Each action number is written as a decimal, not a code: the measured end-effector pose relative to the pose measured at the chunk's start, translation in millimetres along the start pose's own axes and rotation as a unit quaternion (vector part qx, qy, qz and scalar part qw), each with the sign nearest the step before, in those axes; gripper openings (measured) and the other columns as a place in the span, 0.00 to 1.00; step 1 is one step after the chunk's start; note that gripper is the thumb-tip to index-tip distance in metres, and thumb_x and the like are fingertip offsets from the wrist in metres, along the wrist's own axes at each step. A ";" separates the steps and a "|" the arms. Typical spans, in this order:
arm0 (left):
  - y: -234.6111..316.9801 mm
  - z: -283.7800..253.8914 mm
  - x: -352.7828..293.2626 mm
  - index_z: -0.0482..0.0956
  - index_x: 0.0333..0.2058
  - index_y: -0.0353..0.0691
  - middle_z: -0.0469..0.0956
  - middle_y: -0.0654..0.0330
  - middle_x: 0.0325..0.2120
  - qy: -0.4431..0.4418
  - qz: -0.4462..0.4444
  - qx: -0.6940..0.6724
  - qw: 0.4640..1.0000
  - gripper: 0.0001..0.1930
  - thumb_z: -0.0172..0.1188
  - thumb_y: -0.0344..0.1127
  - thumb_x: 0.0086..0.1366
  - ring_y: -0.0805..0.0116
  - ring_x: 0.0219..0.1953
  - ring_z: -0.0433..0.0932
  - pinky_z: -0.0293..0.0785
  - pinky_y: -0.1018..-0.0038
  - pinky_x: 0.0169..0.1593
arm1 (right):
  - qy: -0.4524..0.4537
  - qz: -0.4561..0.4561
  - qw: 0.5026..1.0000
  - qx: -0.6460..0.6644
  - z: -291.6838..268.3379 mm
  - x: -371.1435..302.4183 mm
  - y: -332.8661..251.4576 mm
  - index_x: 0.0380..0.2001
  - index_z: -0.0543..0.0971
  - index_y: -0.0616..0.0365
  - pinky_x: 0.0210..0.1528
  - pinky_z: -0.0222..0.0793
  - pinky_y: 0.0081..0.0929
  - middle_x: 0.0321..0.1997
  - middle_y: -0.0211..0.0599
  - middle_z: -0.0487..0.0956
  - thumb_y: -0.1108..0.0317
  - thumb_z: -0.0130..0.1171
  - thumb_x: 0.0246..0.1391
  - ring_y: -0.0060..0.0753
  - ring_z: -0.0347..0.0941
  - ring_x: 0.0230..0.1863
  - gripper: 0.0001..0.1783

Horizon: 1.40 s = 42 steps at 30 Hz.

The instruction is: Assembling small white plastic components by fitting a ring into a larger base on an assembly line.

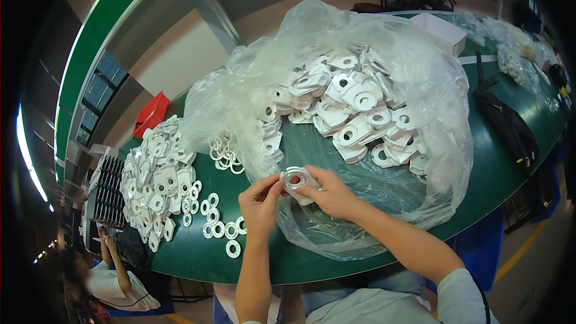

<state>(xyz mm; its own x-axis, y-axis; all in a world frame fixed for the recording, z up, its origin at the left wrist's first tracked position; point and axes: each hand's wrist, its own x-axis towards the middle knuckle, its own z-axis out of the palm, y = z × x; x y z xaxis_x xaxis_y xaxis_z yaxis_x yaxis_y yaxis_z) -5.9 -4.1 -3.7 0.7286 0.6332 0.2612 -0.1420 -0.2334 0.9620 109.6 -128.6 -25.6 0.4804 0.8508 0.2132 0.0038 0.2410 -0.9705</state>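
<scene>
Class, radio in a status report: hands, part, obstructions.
Both hands, left and right, pinch one white ring part. Over open plastic bag. Nothing in the way.

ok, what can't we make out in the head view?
- White part: its lower half, behind the left hand and right hand.
- Parts at the back of the clear bag: hidden by crumpled plastic.
- Dark trays: contents too small, near the rim.
</scene>
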 end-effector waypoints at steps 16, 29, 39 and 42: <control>3.6 11.0 -4.5 0.76 0.42 0.27 0.77 0.57 0.34 0.015 0.054 0.012 0.998 0.12 0.57 0.19 0.58 0.72 0.33 0.77 0.74 0.79 0.38 | 0.037 -0.004 0.999 -0.024 1.2 0.6 -3.2 0.33 0.76 0.61 0.20 0.64 0.18 0.23 0.31 0.76 0.60 0.51 0.59 0.18 0.71 0.23 0.14; -2.1 4.0 -6.8 0.78 0.32 0.28 0.76 0.60 0.28 -0.008 0.059 0.105 0.993 0.05 0.59 0.19 0.55 0.75 0.30 0.74 0.69 0.83 0.34 | 0.009 0.026 0.998 -0.059 9.6 -2.5 1.1 0.29 0.77 0.64 0.17 0.63 0.18 0.18 0.32 0.76 0.60 0.46 0.62 0.18 0.72 0.18 0.18; 11.2 -4.6 1.6 0.72 0.48 0.28 0.75 0.57 0.41 -0.145 -0.064 0.002 0.987 0.23 0.61 0.16 0.50 0.68 0.45 0.74 0.73 0.74 0.48 | -0.003 0.106 0.985 0.137 0.5 -0.8 5.2 0.34 0.73 0.59 0.12 0.58 0.14 0.22 0.31 0.76 0.46 0.34 0.65 0.19 0.73 0.17 0.27; 7.5 -7.2 2.5 0.73 0.46 0.29 0.75 0.56 0.40 -0.146 -0.074 -0.009 0.986 0.21 0.63 0.20 0.51 0.70 0.43 0.75 0.74 0.75 0.46 | -0.014 0.108 0.984 0.144 2.9 -0.4 8.3 0.36 0.72 0.59 0.12 0.58 0.13 0.21 0.30 0.76 0.46 0.34 0.65 0.18 0.73 0.18 0.27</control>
<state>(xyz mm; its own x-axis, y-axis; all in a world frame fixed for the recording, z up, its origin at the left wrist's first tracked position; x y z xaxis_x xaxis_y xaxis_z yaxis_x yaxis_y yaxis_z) -10.0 1.0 4.7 0.9040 0.4190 0.0852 -0.0289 -0.1390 0.9899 106.9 -125.7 -33.4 0.4192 0.9078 0.0131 -0.3463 0.1732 -0.9220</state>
